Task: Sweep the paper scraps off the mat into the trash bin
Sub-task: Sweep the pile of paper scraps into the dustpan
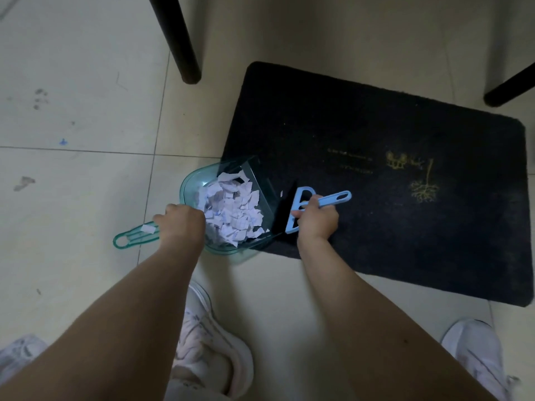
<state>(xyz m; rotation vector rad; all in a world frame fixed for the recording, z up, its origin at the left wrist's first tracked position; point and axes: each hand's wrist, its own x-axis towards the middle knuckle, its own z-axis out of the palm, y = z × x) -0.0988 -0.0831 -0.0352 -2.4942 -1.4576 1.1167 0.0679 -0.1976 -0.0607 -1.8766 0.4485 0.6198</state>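
A black mat [376,146] with faint gold printing lies on the tiled floor. At its left edge a clear teal dustpan [197,180] holds a heap of white paper scraps [234,209], its lip resting on the mat. My left hand [181,224] grips the dustpan's handle. My right hand [317,218] grips a light blue hand brush [333,198], whose dark bristles sit at the dustpan's lip. One small scrap [281,194] lies on the mat beside the bristles. No trash bin is in view.
Two black furniture legs stand nearby, one [179,39] past the mat's left corner and one [509,88] at the far right. My white shoes [214,337] are on the tiles below the dustpan. Smudges mark the floor at left.
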